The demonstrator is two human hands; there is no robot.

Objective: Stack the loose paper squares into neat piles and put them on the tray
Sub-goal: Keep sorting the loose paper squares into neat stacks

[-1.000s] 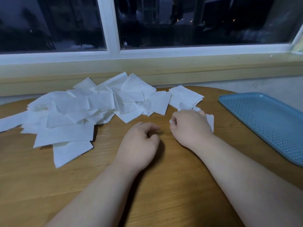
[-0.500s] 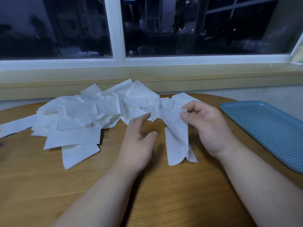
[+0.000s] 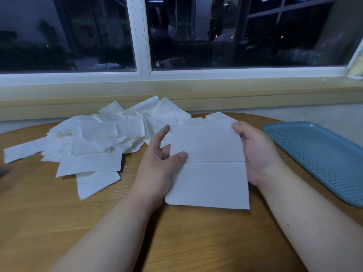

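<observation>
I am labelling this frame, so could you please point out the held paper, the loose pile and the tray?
held paper [image 3: 208,173], head view, sheet centre.
loose pile [image 3: 102,134], head view, pile middle.
tray [image 3: 294,127], head view, far rim.

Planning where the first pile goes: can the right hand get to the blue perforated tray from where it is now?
Probably yes. The right hand sits just left of the blue perforated plastic tray, with only bare round wooden table between them. It is busy, though, sharing the creased white paper sheet with the left hand.

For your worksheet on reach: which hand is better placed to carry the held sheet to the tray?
Right. The right hand already grips the sheet and is nearer the blue tray, which lies on that side.
</observation>
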